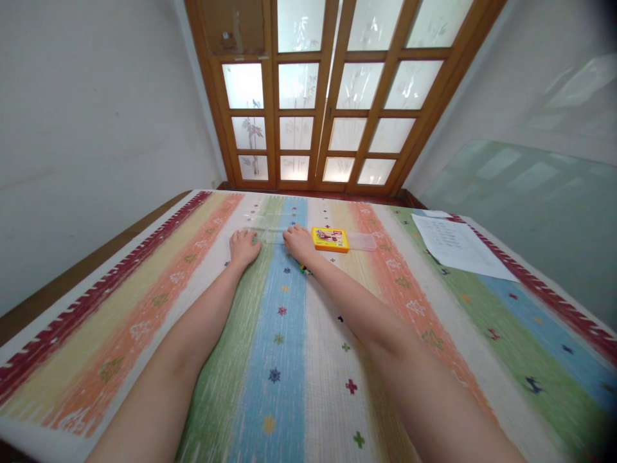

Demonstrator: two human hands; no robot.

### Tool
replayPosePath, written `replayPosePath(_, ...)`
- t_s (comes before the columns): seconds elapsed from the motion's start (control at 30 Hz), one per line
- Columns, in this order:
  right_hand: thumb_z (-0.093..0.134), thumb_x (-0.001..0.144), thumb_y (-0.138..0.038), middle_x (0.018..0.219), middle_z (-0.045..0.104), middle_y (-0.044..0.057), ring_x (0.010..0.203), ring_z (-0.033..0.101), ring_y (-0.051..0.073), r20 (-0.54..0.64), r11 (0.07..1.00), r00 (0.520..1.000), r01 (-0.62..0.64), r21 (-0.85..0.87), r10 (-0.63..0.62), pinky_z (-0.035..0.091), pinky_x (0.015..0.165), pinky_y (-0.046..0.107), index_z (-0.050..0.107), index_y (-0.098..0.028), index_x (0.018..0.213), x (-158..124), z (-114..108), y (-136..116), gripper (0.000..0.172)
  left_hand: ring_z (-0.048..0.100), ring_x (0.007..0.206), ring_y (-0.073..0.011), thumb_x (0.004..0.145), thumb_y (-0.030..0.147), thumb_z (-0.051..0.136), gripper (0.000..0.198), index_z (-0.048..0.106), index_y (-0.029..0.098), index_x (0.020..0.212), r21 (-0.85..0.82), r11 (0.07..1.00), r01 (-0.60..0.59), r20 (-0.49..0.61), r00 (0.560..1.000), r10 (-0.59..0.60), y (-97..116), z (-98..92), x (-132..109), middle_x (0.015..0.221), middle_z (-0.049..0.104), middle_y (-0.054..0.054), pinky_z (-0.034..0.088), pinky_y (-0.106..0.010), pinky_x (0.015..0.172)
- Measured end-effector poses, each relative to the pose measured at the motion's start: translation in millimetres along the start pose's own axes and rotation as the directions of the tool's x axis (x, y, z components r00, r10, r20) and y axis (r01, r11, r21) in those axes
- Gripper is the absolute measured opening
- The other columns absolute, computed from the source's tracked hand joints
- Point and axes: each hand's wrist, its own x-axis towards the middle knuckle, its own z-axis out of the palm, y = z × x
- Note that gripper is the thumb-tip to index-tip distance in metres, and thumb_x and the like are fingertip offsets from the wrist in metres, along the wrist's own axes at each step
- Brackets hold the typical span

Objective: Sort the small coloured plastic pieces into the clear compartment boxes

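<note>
A clear, see-through plastic piece (pixel 270 233) lies between my two hands over the green and blue stripes; whether it is a sheet, bag or case I cannot tell. My left hand (pixel 245 247) is bent round its left side, fingertips on the plastic. At its right side my right hand (pixel 297 243) has its fingers curled and pressed together on the edge. A flat yellow box (pixel 330 238) with printed pictures lies just right of my right hand. From under that box a translucent pinkish plastic strip (pixel 362 242) sticks out. Small dark and green-yellow items (pixel 303 268) show partly below my right wrist.
A striped, patterned cloth (pixel 277 341) covers the table. White printed paper sheets (pixel 460 245) lie at the right. Beyond the far edge stand wooden doors (pixel 322 116) with frosted panes. A glass panel (pixel 530 206) leans along the right wall.
</note>
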Motion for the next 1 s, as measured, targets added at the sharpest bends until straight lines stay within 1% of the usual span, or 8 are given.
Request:
replayPosePath(0.2,0.049,0.104,-0.023,0.115,0.071,0.016,0.117,0.054,0.03,0.051,1.0,0.998,-0.025,-0.014,0.026,0.04,0.097,0.042,0.076,-0.017,0.11,3.2,-2.8,-3.8,0.028,0.028,0.153,-0.0386,0.09,0.044,0.058,0.049,0.069,0.026,0.134,0.243,0.969,-0.051,0.154,0.988,0.014,13.1,-3.5,-4.0,0.151,0.057,-0.01,0.019,-0.06,0.126)
replayPosePath(0.33,0.05,0.105,-0.029,0.119,0.07,0.014,0.119,0.054,0.03,0.047,0.999,0.999,-0.012,0.048,0.01,0.039,0.1,0.041,0.075,-0.019,0.117,0.4,-6.0,3.7,0.029,0.033,0.151,-0.0354,0.091,0.041,0.057,0.049,0.068,0.025,0.137,0.21,0.971,-0.11,0.191,0.979,0.07,19.2,-5.8,-5.2,0.15,0.059,-0.009,0.022,-0.056,0.127)
replayPosePath(0.43,0.046,0.106,-0.03,0.122,0.069,0.014,0.118,0.056,0.03,0.013,0.995,0.998,-0.067,0.069,0.066,0.039,0.102,0.042,0.073,-0.02,0.121,-3.1,-9.9,21.4,0.032,0.035,0.149,-0.0354,0.091,0.04,0.058,0.051,0.065,0.024,0.139,0.176,0.975,-0.138,0.209,0.973,0.1,22.5,-7.9,-5.9,0.15,0.059,-0.008,0.023,-0.057,0.125)
replayPosePath(0.5,0.047,0.104,-0.03,0.125,0.069,0.015,0.12,0.055,0.032,-0.001,0.99,0.992,-0.128,0.059,0.128,0.039,0.103,0.044,0.07,-0.019,0.128,-5.7,-12.0,37.3,0.034,0.036,0.148,-0.0372,0.09,0.04,0.059,0.052,0.065,0.024,0.139,0.164,0.976,-0.143,0.21,0.972,0.107,24.9,-9.5,-6.7,0.149,0.06,-0.01,0.021,-0.06,0.125)
replayPosePath(0.57,0.056,0.1,-0.035,0.134,0.065,0.016,0.126,0.054,0.034,0.007,0.985,0.987,-0.163,0.055,0.163,0.039,0.107,0.047,0.059,-0.019,0.144,-8.3,-12.0,52.7,0.047,0.036,0.147,-0.0386,0.09,0.04,0.059,0.051,0.065,0.023,0.138,0.157,0.979,-0.132,0.202,0.974,0.099,27.2,-10.7,-7.5,0.149,0.06,-0.011,0.019,-0.063,0.124)
replayPosePath(0.7,0.07,0.091,-0.046,0.147,0.059,0.018,0.138,0.048,0.036,0.101,0.992,0.989,-0.117,0.049,0.112,0.028,0.119,0.055,0.046,-0.019,0.156,-13.1,-4.1,70.5,0.075,0.039,0.145,-0.0379,0.09,0.04,0.06,0.05,0.065,0.023,0.136,0.137,0.98,-0.142,0.178,0.977,0.116,28.2,-10.3,-8.3,0.146,0.062,-0.012,0.018,-0.063,0.123)
replayPosePath(0.8,0.069,0.092,-0.043,0.144,0.062,0.018,0.139,0.048,0.036,0.104,0.995,0.992,-0.082,0.052,0.077,0.022,0.123,0.059,0.045,-0.019,0.157,-15.1,3.3,70.8,0.073,0.041,0.143,-0.0362,0.09,0.039,0.061,0.047,0.066,0.023,0.134,0.129,0.977,-0.169,0.149,0.977,0.15,25.4,-8.7,-7.8,0.142,0.064,-0.012,0.021,-0.06,0.123)
replayPosePath(1.0,0.068,0.095,-0.039,0.137,0.065,0.016,0.131,0.055,0.034,-0.005,0.994,0.999,-0.044,0.099,0.045,0.023,0.123,0.058,0.051,-0.021,0.152,-16.6,2.0,66.0,0.062,0.053,0.131,-0.0323,0.089,0.031,0.061,0.04,0.069,0.02,0.126,0.054,0.971,-0.235,0.05,0.971,0.232,27.1,-8.7,-5.4,0.13,0.068,-0.013,0.034,-0.053,0.119)
